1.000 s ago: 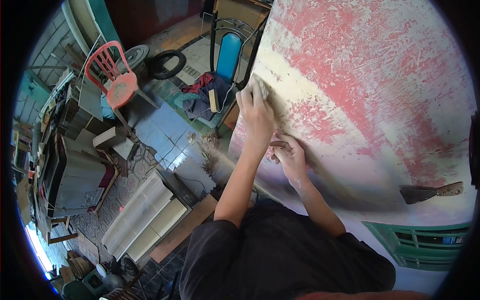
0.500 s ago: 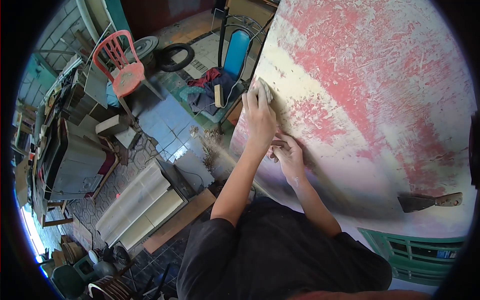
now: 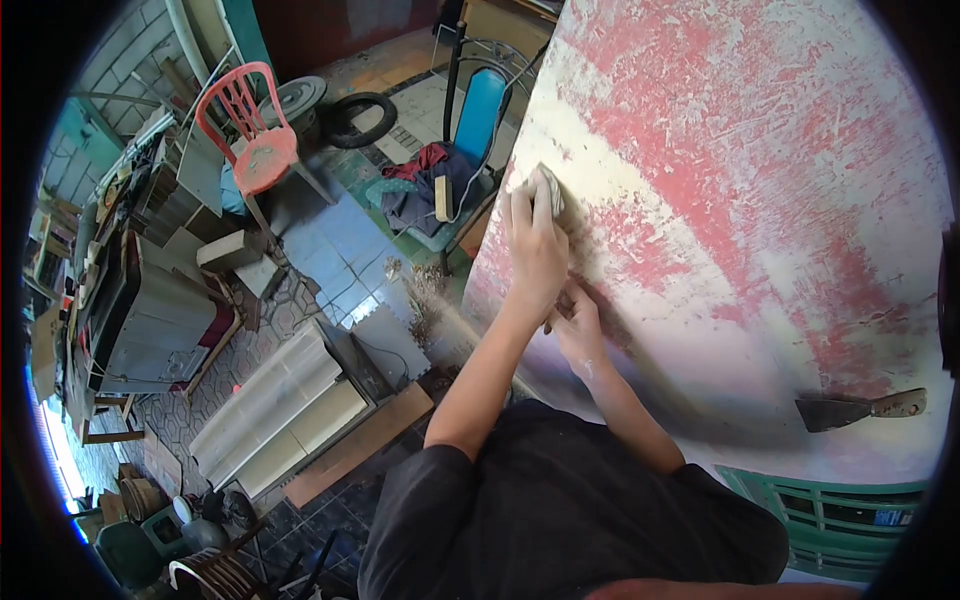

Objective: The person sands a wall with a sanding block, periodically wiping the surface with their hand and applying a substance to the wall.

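Note:
My left hand [image 3: 537, 250] is closed on a pale folded piece of sandpaper [image 3: 552, 188] and presses it flat against the panel [image 3: 700, 190], near its left edge. The panel's surface is patchy red, cream and pinkish white, with scraped paint. Just below, my right hand [image 3: 580, 328] is close to the same surface, its fingers curled and partly hidden behind my left wrist. Something small and dark shows at those fingers, but I cannot make it out. A putty knife [image 3: 860, 408] with a worn handle rests against the panel at the lower right.
A blue-backed chair [image 3: 480, 110] holding clothes [image 3: 425, 195] and a wooden block [image 3: 443, 198] stands beyond the panel's left edge. Farther left are a red plastic chair [image 3: 262, 160], a tire [image 3: 360, 120] and a long pale cabinet [image 3: 275, 410]. Green window bars [image 3: 830, 525] show lower right.
My left hand has slid slightly right and down across the panel with the sandpaper. My right hand has shifted a little lower, and more of it is now behind my left wrist.

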The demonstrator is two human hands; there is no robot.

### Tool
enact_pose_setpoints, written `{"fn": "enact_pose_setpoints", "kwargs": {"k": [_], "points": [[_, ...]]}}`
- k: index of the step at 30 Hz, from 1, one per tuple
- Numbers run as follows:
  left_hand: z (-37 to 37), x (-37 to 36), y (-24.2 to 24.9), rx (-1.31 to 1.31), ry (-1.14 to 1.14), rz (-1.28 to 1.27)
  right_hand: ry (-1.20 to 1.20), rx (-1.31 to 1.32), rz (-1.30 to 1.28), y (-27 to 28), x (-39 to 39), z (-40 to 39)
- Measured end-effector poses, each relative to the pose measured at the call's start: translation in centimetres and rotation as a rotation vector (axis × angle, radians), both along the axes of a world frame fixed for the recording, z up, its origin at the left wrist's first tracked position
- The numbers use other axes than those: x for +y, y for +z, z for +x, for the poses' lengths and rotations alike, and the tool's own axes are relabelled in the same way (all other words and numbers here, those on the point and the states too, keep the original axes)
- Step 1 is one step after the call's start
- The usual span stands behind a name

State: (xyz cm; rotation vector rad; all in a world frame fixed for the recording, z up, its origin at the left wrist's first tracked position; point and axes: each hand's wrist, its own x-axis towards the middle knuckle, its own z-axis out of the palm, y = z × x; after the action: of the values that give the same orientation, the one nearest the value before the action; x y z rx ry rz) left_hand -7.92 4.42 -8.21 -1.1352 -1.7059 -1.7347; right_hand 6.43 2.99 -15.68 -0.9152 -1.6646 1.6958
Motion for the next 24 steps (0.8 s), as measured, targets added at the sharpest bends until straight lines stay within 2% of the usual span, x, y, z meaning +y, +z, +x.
{"fn": "enact_pose_setpoints", "kwargs": {"k": [2,6,9,12,13,17,19,22,24], "points": [[0.3,0.7,-0.4,-0.078,-0.044,0.030,0.014,-0.058,-0.051,0.2,-0.7,0.2],[-2.0,2.6,8.4,-0.019,-0.001,0.176,0.066,-0.047,0.029,0.4,-0.1,0.1],[-2.2,2.5,8.2,0.045,0.027,0.166,0.042,-0.003,0.053,1.9,-0.2,0.1],[1.1,0.7,1.3,0.055,-0.032,0.113,0.006,-0.003,0.048,1.6,-0.7,0.8],[1.4,0.5,0.9,0.059,-0.079,0.074,-0.004,0.026,0.033,1.3,-0.3,0.6],[-0.7,2.0,3.5,0.002,-0.033,0.040,0.039,-0.077,0.057,1.2,0.8,1.1],[-3.3,2.8,5.3,0.026,0.080,0.112,0.002,-0.087,0.046,1.7,0.5,0.9],[-2.6,2.2,4.5,0.021,0.057,0.073,-0.036,-0.012,0.042,2.5,-0.8,0.9],[1.6,0.5,1.9,0.037,-0.022,0.083,0.027,-0.053,0.040,1.5,-1.4,1.5]]}}
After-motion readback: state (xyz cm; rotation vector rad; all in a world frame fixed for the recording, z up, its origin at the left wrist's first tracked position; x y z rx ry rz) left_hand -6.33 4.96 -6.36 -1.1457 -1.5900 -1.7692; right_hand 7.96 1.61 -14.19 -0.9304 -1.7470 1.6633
